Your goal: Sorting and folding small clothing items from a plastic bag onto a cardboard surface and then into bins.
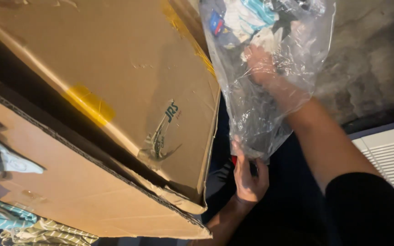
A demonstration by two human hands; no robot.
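Plastic bag (270,91), clear and crinkled, hangs in front of me between both hands, just right of a large cardboard box (115,91). My right hand (261,64) is pushed inside the bag from its open side; I see it through the film, fingers curled around the small items bunched at the closed end. I cannot tell exactly which item it grips. Those contents (242,20) look like folded fabric pieces in white, teal and blue. My left hand (248,175) is below, pinching the bag's lower edge between thumb and fingers, closed on the plastic. A black sleeve (370,209) covers my right upper arm.

Outward from the hands: the box flap carries yellow tape (90,105) and a torn printed mark. At lower left, striped cloth items (19,223) in teal and green lie beside the box. Behind the bag stands a rough grey wall (375,59); a white ribbed panel (393,157) sits at far right.
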